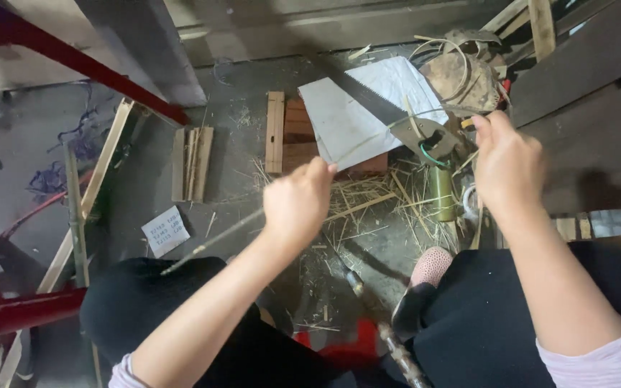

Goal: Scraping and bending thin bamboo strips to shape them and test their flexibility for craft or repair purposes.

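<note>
while your left hand (297,205) pinches a thin bamboo strip (213,241), your right hand (506,162) grips its far end; shavings (368,197) litter the floor (145,194), whole slats (190,164) lie unsplit.

- Two hands in play: the left hand (297,205) and the right hand (506,159), each with a closed grip on one thin bamboo strip (357,146) stretched between them.
- One hand saw (389,113) lying on the floor.
- One white sheet (353,118) under that saw.
- One small paper note (166,231) off to the left.
- One green bamboo tube (440,192) standing among the shavings.
- One pink slipper (431,267) showing between the knees.
- Red metal bars, two of them: one upper bar (80,65), one lower bar (19,310).
</note>
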